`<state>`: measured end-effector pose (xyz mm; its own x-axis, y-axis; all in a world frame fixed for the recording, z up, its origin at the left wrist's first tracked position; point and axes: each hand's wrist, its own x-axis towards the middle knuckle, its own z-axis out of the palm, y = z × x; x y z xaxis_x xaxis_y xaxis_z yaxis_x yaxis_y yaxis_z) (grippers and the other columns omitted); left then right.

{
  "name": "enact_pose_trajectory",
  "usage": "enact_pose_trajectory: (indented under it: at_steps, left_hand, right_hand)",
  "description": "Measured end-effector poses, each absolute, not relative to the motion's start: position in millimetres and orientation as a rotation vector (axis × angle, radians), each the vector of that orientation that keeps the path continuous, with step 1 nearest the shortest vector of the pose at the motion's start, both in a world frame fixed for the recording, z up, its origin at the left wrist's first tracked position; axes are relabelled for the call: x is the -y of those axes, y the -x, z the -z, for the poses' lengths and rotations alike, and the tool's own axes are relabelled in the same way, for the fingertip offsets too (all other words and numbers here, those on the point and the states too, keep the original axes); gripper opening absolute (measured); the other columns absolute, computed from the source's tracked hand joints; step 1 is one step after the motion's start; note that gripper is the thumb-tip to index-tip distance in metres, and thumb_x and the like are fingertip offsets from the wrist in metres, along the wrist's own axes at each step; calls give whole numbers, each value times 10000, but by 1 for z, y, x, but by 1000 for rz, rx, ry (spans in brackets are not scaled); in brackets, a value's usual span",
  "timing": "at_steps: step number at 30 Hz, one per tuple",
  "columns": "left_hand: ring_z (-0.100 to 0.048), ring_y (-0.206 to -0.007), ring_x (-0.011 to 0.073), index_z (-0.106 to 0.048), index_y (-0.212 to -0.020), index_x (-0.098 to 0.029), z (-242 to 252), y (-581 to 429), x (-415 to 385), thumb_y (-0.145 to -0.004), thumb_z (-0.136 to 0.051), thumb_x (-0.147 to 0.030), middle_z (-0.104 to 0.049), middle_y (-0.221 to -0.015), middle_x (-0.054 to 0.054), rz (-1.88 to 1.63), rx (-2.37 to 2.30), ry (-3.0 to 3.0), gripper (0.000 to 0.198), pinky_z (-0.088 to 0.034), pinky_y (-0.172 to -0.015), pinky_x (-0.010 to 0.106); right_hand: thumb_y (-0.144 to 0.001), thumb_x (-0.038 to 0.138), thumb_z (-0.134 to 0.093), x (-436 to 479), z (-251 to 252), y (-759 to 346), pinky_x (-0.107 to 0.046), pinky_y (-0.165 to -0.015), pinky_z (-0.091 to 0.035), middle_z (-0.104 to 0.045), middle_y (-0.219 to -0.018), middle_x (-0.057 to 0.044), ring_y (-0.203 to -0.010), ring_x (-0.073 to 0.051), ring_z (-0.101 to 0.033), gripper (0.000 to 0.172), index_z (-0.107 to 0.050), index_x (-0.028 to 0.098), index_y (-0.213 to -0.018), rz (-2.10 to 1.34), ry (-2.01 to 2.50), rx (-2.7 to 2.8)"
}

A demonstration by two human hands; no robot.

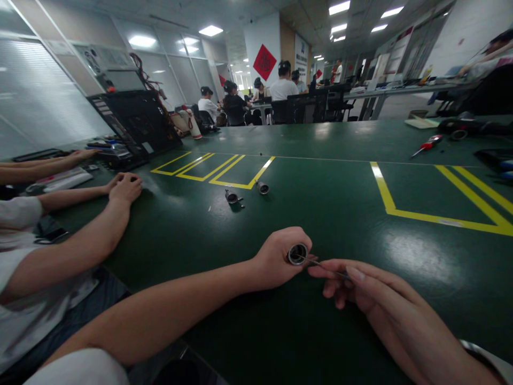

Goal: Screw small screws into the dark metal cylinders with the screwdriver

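My left hand (280, 256) is wrapped round a small round metal cup-like part (297, 247), its open end facing me. Between the thumb and fingers of my right hand (368, 289) is a thin metal rod-like tool (313, 261). The tool's tip reaches into the mouth of the metal part; what it touches inside is too dark to make out. Farther up the green table (320, 198) lie two similar metal parts, one at the left (231, 197) and one at the right (262, 187). Tiny pieces (242, 203) lie beside the left one.
Yellow tape (230, 183) marks boxes on the tabletop. A red-handled screwdriver (427, 145) lies far right, near black tools (473, 127). At the left, another person's hands (126, 187) rest at the table, with a black equipment case (140, 123) beyond. Several people sit in the background.
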<state>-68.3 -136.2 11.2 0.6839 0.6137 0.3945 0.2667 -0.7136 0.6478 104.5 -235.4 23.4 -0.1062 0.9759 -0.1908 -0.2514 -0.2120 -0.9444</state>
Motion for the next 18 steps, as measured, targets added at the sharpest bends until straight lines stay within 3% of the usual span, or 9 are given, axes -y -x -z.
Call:
enact_pose_trajectory:
  at_steps: [9,18]
  left_hand:
    - [-447,-597,88,-481,-667,-158,-11,69,136,-762,-604,-211,-485,-660,-24,-824,-655,-2290,165,-369,-581,215]
    - [-453,-604,90,-486,-682,-157,-11,69,136,-773,-604,-214,-491,-669,-22,-819,-695,-2322,159,-369,-584,217]
  right_hand:
    - [-807,432,-600,236,-22,-104,-321,-706,-445,-705,-877,-60,-796,-201,-576,259,-749,254,-922,-1528,1132,937]
    - [-815,423,-597,235,-21,-107,-324,-737,-445,-699,-1028,-66,-839,-205,-580,262,-744,232,-919,-1640,1052,811]
